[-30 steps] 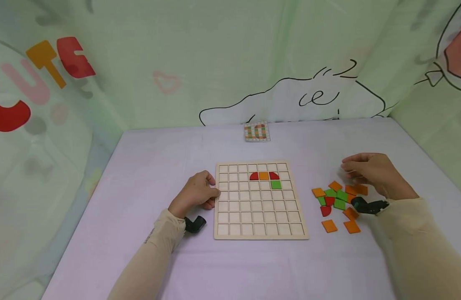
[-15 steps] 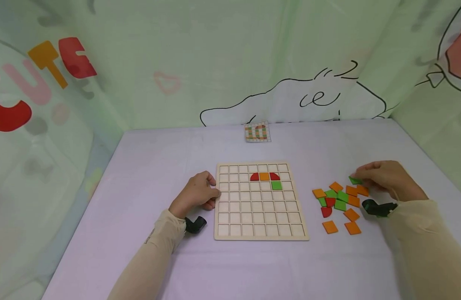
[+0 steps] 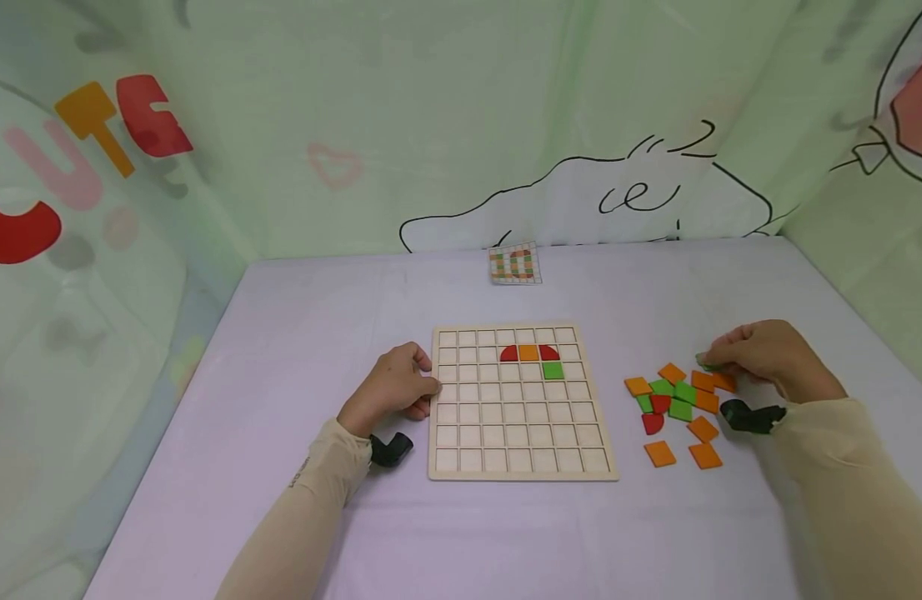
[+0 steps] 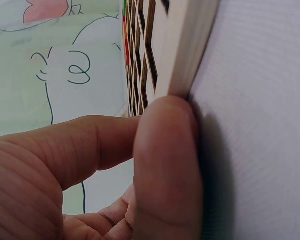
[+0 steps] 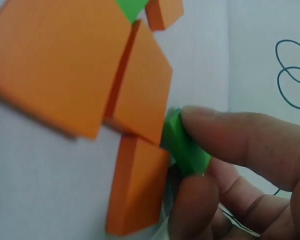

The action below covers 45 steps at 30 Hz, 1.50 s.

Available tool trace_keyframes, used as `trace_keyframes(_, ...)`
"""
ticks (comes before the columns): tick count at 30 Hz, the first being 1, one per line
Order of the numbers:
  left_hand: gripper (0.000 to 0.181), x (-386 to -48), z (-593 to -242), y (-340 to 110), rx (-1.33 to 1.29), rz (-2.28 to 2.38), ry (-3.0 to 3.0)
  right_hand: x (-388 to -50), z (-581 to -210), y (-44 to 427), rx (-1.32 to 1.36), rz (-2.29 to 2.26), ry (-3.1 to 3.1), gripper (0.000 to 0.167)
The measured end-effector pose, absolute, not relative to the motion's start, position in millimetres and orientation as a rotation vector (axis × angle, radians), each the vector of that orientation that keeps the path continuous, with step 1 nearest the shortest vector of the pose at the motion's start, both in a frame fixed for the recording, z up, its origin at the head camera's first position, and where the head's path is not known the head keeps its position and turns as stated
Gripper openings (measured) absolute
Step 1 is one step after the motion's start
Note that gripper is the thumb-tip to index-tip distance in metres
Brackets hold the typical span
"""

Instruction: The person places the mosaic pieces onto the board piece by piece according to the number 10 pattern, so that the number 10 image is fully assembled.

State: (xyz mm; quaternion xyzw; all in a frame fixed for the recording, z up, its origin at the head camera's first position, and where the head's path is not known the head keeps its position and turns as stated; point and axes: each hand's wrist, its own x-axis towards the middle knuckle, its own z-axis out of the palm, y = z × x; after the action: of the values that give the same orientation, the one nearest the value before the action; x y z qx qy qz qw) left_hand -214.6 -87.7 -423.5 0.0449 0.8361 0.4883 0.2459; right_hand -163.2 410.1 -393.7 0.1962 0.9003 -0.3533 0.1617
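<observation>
My left hand (image 3: 395, 380) holds the left edge of a pale wooden grid board (image 3: 498, 435); in the left wrist view its thumb (image 4: 169, 150) lies against the board's side. On the board's upper part are two red quarter-round tiles, an orange square tile (image 3: 528, 352) between them and a green tile (image 3: 553, 370) below the right one. At the far side of the loose tiles, my right hand (image 3: 772, 357) pinches a green tile (image 5: 187, 147) between thumb and finger. Orange tiles (image 5: 142, 85) lie close beside it in the right wrist view.
Loose orange, green and red tiles (image 3: 683, 392) lie right of the board, some overlapping. A small card with a coloured grid pattern (image 3: 515, 263) stands at the table's back edge, by the printed curtain (image 3: 341, 125). Black wrist devices (image 3: 749, 417) sit at both cuffs.
My right hand has moved slightly right and nearer to me, and now has a green tile in its fingers. The left hand and the board have stayed put.
</observation>
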Motion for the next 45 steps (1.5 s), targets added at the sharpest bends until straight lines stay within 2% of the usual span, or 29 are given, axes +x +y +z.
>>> trace_keyframes(7, 0.024, -215, -423, -88, 0.125, 1.334, 2.281, -166, -395, 389, 0.556, -1.246, 2.593, 0.046)
trace_keyframes(16, 0.023, -215, -425, -89, 0.133, 1.342, 2.277, -177, -384, 346, 0.504, -1.467, 2.475, 0.053)
trace_keyframes(31, 0.024, -216, -427, -91, 0.126, 1.350, 2.269, -195, -382, 267, 0.322, -1.634, 2.298, 0.042)
trace_keyframes(45, 0.025, -216, -424, -90, 0.132, 1.354, 2.262, -200, -394, 220, 0.257, -1.590, 2.257, 0.034)
